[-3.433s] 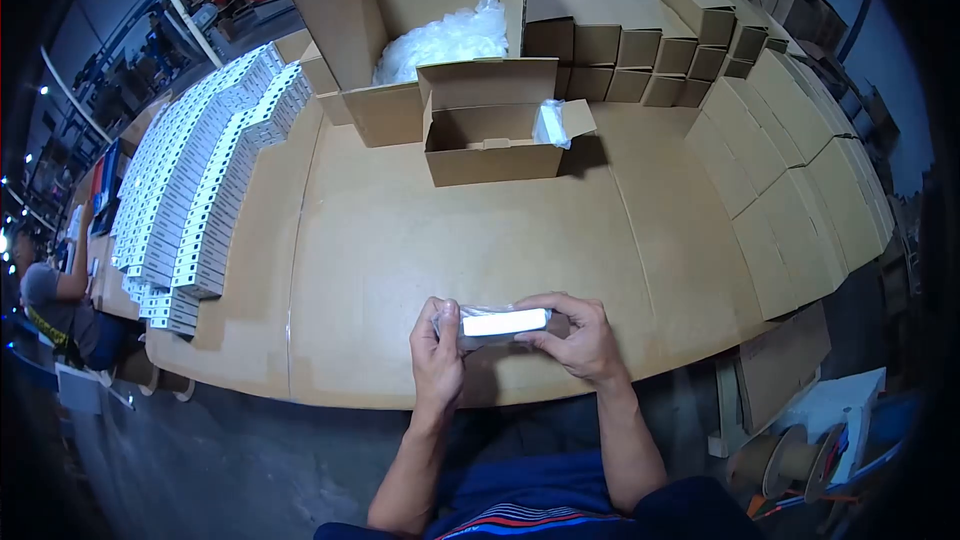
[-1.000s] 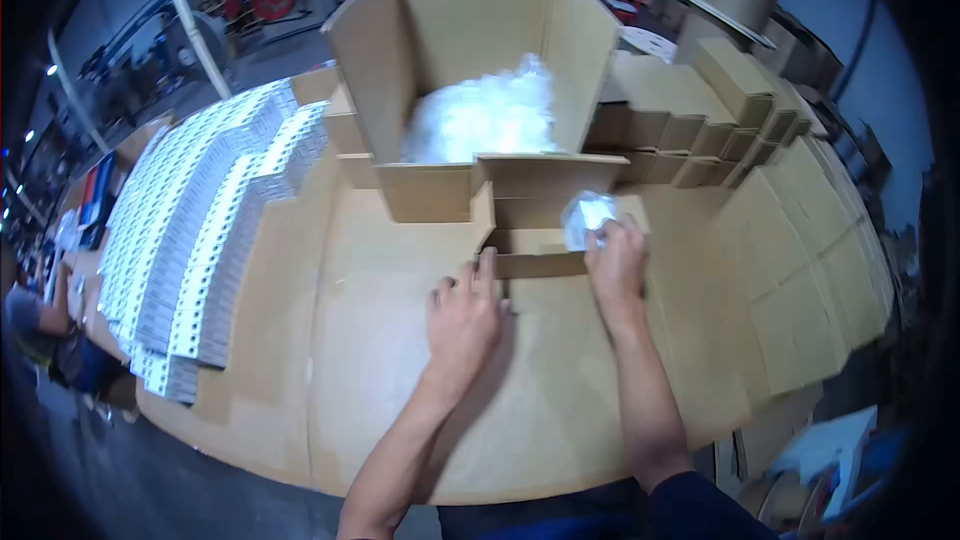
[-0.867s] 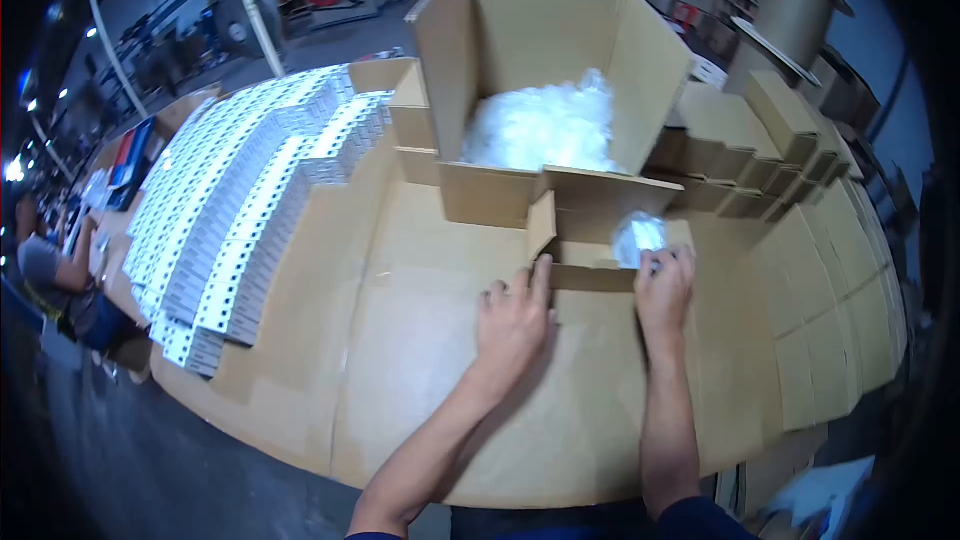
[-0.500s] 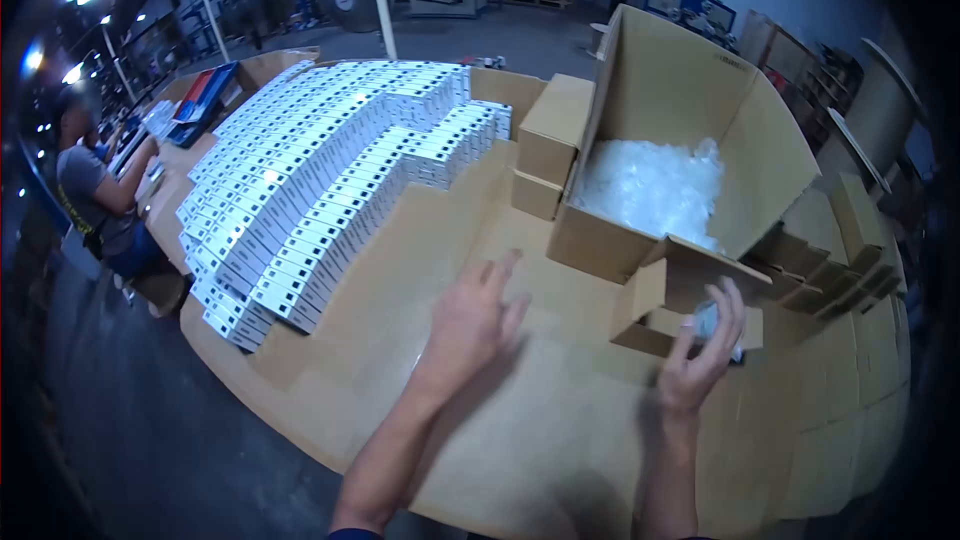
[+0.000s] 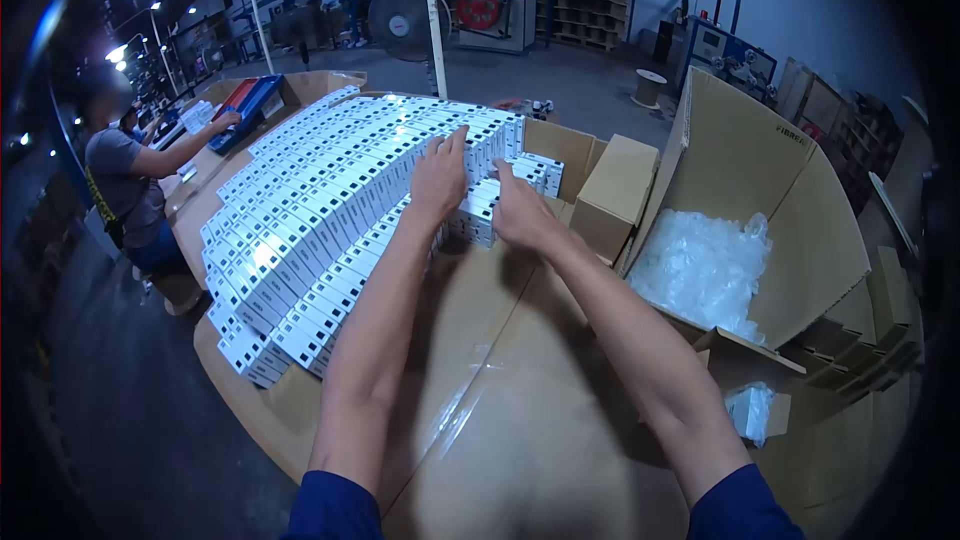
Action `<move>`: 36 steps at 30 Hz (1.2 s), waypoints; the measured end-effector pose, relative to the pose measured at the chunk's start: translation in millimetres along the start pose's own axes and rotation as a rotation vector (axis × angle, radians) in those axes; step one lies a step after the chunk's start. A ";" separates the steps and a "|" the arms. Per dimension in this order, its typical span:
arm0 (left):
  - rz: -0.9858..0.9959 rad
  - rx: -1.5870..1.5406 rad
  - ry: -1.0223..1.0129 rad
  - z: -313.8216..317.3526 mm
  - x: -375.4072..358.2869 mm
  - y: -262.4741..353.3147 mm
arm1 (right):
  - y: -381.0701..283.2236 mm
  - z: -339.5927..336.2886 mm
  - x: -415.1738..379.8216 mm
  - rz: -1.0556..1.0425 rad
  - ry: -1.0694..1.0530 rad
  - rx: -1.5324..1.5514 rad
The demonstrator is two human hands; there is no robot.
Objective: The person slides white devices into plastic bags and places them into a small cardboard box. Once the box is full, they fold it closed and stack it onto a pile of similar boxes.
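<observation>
Many small white boxes [image 5: 300, 230] with dark square marks stand in tight stepped rows on the cardboard-covered table. At the right end of these rows, my left hand [image 5: 440, 178] lies against the boxes with its fingers forward and close together. My right hand [image 5: 522, 208] is beside it, thumb and fingers bent around the end of a lower row. Between the two hands some boxes are gripped; the fingertips are partly hidden. To the right of my right forearm, an open small carton [image 5: 718, 365] has a clear-wrapped item [image 5: 752, 412] in it.
A large open carton [image 5: 770, 160] holds clear plastic bags [image 5: 705, 265]. Closed brown cartons [image 5: 618, 185] stand between it and the white rows. At the left a seated person [image 5: 135, 165] reaches toward a blue and red tray [image 5: 245, 110]. More brown cartons are stacked at the right.
Both hands have moved forward to the white boxes, the right one leaving the small carton with the wrapped item inside. The view has shifted, so the table appears lower.
</observation>
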State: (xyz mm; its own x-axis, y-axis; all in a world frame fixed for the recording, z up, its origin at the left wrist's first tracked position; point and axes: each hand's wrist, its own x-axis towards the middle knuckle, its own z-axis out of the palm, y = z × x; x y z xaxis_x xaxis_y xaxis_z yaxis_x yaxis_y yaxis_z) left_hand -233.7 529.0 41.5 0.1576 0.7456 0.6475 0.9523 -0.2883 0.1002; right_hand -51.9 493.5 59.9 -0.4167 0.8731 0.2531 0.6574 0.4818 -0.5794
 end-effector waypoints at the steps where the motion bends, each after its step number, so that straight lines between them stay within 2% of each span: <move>1: -0.008 0.037 -0.051 1.7 4.7 -3.0 | 2.2 -0.4 16.6 -0.025 0.022 -0.038; 4: 0.001 0.079 0.031 16.4 1.3 -11.8 | 10.3 3.2 63.4 -0.105 0.070 -0.140; 7: 0.012 0.046 0.073 8.9 -2.7 -9.6 | 6.2 2.5 74.4 -0.045 0.018 -0.248; 8: 0.021 0.043 0.074 3.8 -3.9 -9.3 | 5.3 -2.1 73.4 0.032 -0.071 -0.266; 12: 0.050 0.079 0.139 4.8 -8.1 -12.9 | 22.5 0.7 77.2 0.032 -0.130 -0.259; 16: 0.087 0.058 0.168 7.7 -8.3 -25.6 | 23.6 1.0 75.1 -0.056 -0.046 -0.218; 18: 0.072 0.036 0.246 5.1 -11.8 -24.8 | 31.2 13.4 74.0 -0.102 0.050 -0.215; 19: 0.053 -0.007 0.267 -5.0 -16.0 -18.2 | 23.7 11.2 66.2 -0.121 0.083 -0.184; 22: 0.042 -0.143 0.375 -41.3 -36.5 3.4 | -19.9 -28.5 12.7 0.166 -0.098 0.215; 25: 0.053 -0.363 0.425 -63.9 -63.8 31.9 | -36.1 -47.9 -31.8 0.177 -0.181 0.625; 27: 0.090 -0.461 0.445 -78.2 -87.9 63.2 | -45.0 -50.7 -66.3 -0.011 -0.093 0.708; 29: 0.244 -0.332 0.505 -105.2 -111.9 102.7 | -54.3 -55.7 -104.4 -0.096 -0.040 0.841; 31: 0.328 -0.382 0.486 -126.1 -133.6 140.3 | -54.5 -67.9 -143.9 -0.145 0.004 0.870; 32: 0.360 -0.411 0.444 -133.1 -142.4 156.5 | -51.2 -79.9 -163.5 -0.108 -0.014 0.750; 33: 0.387 -0.436 0.405 -139.1 -149.1 171.5 | -50.9 -88.2 -186.4 -0.173 0.039 0.808; 36: 0.525 -0.676 0.210 -157.7 -153.8 214.9 | -33.1 -137.8 -246.6 -0.114 0.008 0.650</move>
State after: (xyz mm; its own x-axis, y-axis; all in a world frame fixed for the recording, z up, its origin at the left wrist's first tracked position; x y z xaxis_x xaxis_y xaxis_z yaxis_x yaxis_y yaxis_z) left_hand -94.5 257.7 82.6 0.4166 0.3099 0.8546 0.4014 -0.9062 0.1329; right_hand 115.6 272.7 123.4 -0.4551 0.8209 0.3449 0.0950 0.4299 -0.8979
